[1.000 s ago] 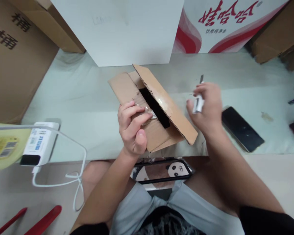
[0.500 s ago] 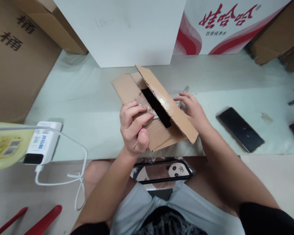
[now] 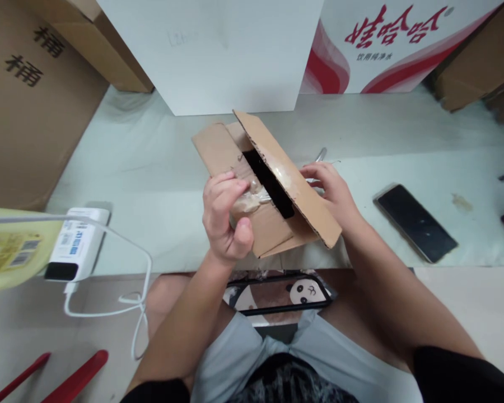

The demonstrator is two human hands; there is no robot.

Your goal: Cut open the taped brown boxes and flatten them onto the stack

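A small brown cardboard box point(image 3: 273, 232) is tilted in front of me, one flap point(image 3: 294, 184) raised and its dark inside showing through a gap. Crumpled clear tape point(image 3: 252, 200) clings to its left side. My left hand point(image 3: 227, 218) is curled at that tape, fingers bent over it and the thumb a little apart. Behind the raised flap, my right hand point(image 3: 331, 190) grips the box from the right; its thumb is hidden. A strip of something clear point(image 3: 321, 155) pokes out beyond its fingertips.
A phone point(image 3: 415, 223) lies to the right on the pale green surface point(image 3: 151, 168). A white power bank point(image 3: 78, 243) with a white cable sits left, beside a yellow package point(image 3: 12, 252). White cartons point(image 3: 235, 56) and brown boxes point(image 3: 37, 123) stand behind. A panda-printed item point(image 3: 277, 294) is below.
My left fingers have drawn back slightly to the left, and more of the crumpled tape shows. The box and my right hand have barely moved.
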